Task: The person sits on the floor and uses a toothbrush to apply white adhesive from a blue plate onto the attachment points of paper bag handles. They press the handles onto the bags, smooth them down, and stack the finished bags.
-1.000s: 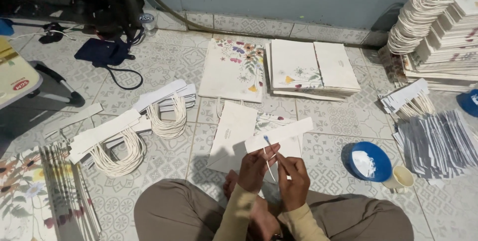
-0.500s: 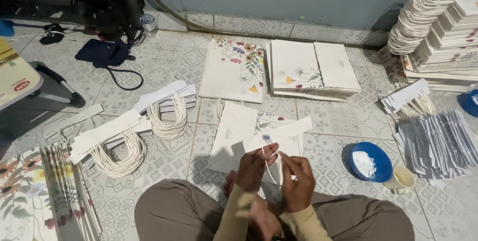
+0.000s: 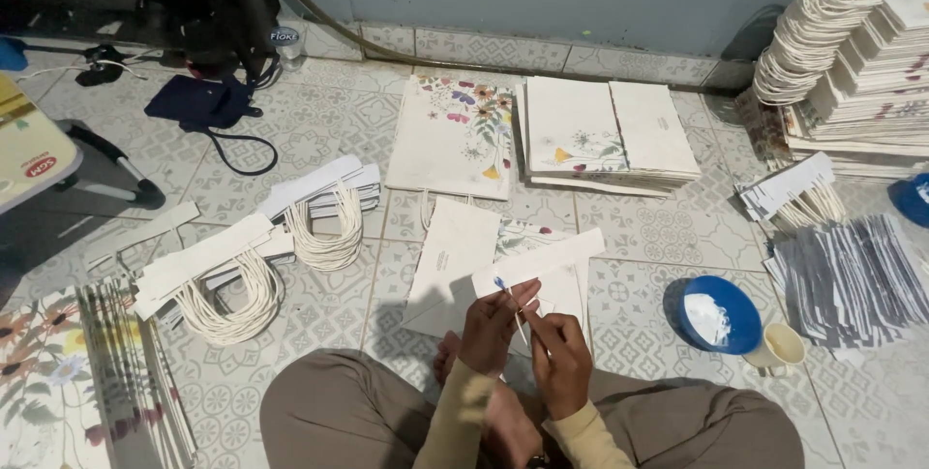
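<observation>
I sit cross-legged, both forearms in tan sleeves rising from my lap. My left hand (image 3: 495, 326) is raised with fingers curled in a pinch. My right hand (image 3: 559, 361) sits just beside it, slightly lower, fingers curled inward too.

White floral paper bags (image 3: 455, 135) lie stacked on the floor.

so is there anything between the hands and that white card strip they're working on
Nothing visible. The left hand already grips the white card strip at its near end, and the right hand sits just beside it, touching a thin cord below the strip. Only bare floor lies around them.
</observation>
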